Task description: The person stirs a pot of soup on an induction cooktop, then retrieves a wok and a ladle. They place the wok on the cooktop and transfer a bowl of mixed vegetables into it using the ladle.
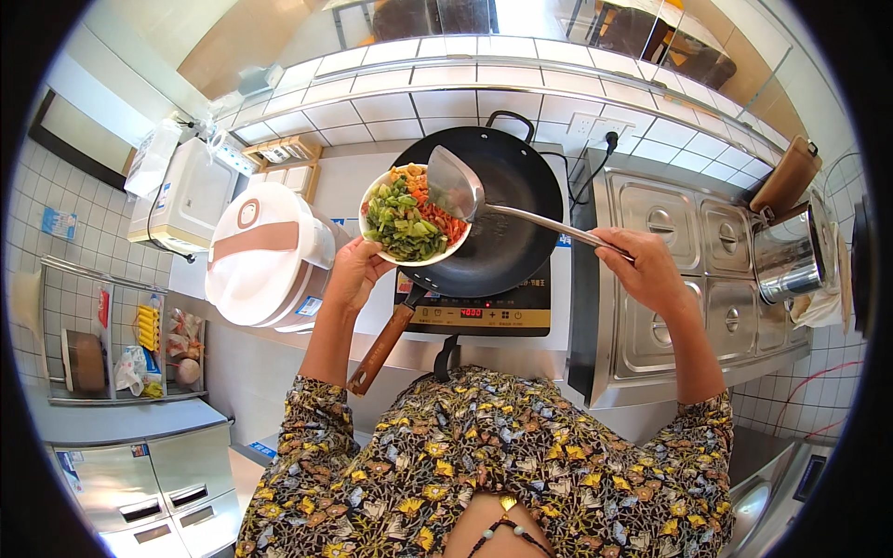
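Note:
My left hand (361,270) grips the rim of a white bowl (418,262) over the left side of a black wok (520,258). Chopped green vegetables (401,224) fill the near part of the bowl, with chopped red pieces (446,224) and a tan ingredient (411,176) beside them. In my right hand (645,266) is the handle of a metal wok spatula (457,185). Its blade is over the bowl's right side and hides some of the contents. Beneath the wok, an induction cooker (488,324) has a lit red display. The wok's wooden handle (384,349) points towards me.
A white lidded container (254,258) stands left of the wok. To the right are several lidded steel pans (659,220) in a counter unit. Behind runs a tiled wall (446,108) with a plugged-in cord (593,174). A steel pot (785,254) sits far right.

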